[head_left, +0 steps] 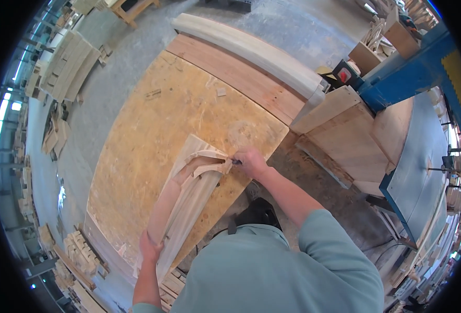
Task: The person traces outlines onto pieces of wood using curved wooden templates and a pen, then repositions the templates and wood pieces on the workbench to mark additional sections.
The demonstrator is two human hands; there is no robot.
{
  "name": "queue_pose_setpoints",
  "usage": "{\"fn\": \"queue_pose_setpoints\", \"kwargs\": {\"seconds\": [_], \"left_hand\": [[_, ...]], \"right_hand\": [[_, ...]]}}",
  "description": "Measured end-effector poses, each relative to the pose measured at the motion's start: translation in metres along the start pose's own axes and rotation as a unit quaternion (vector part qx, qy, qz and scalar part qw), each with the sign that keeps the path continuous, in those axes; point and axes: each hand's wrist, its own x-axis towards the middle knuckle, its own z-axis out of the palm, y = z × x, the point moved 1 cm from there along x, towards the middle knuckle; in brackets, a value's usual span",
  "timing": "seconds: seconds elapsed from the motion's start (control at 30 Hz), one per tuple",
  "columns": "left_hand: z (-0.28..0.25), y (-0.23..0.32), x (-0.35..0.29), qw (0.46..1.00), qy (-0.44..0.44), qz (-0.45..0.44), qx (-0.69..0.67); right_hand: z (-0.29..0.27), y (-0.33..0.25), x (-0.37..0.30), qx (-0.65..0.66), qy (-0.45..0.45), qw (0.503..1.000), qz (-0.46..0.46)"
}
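Yellowish-brown and stained, the worktable (142, 125) filled the middle of the head view and carried the work under inspection. A shaped wooden piece (163, 211) lay on the near part of its top, running from the lower left up to a curved end near the right hand, where pale curved edges were noted. Alongside and partly beneath it was a pale plank (191, 211). The left hand (149, 248) was found closed about the lower end of the shaped piece. The right hand (250, 160) was clenched on a small dark object (235, 162) at the curved end; the fingers hid most of that object, and its kind could not be determined. A small wood offcut (221, 92) lay loose farther up the tabletop, well apart from both hands. Along the far edge ran a reddish board (241, 73), with a long pale moulding (251, 49) beyond it. To the right, close to the table corner, stood a wooden box (345, 138), and past it a blue machine (407, 78) and a dark blue machine table (423, 172), which bounded that side. Stacked timber (69, 65) stood on the floor to the upper left, and further wooden parts (82, 250) lay to the lower left. The person's green shirt (272, 271) obstructed the view of the near ground.
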Motion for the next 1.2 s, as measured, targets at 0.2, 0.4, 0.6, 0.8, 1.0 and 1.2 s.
{"fn": "queue_pose_setpoints", "kwargs": {"seconds": [0.2,0.4,0.6,0.8,1.0,1.2], "left_hand": [[0.012,-0.025,0.001,0.998,-0.037,-0.044,-0.028],[0.012,-0.035,-0.008,0.998,-0.035,-0.059,-0.011],[0.013,-0.026,-0.003,0.993,-0.064,-0.083,0.044],[0.005,-0.008,-0.011,0.989,-0.066,-0.132,-0.031],[-0.001,-0.017,-0.020,0.987,-0.050,-0.137,-0.069],[0.044,-0.044,-0.025,0.991,0.040,-0.061,-0.108]], "right_hand": [[-0.002,-0.001,0.003,0.022,-0.018,1.000,0.009],[-0.003,-0.011,0.009,0.042,-0.059,0.997,0.003],[-0.005,-0.001,0.003,-0.060,-0.013,0.997,-0.041],[-0.009,-0.001,0.009,-0.118,-0.063,0.989,-0.058],[0.000,-0.007,0.007,-0.101,-0.082,0.992,0.010],[0.008,0.016,-0.008,-0.112,-0.062,0.991,0.042]]}}
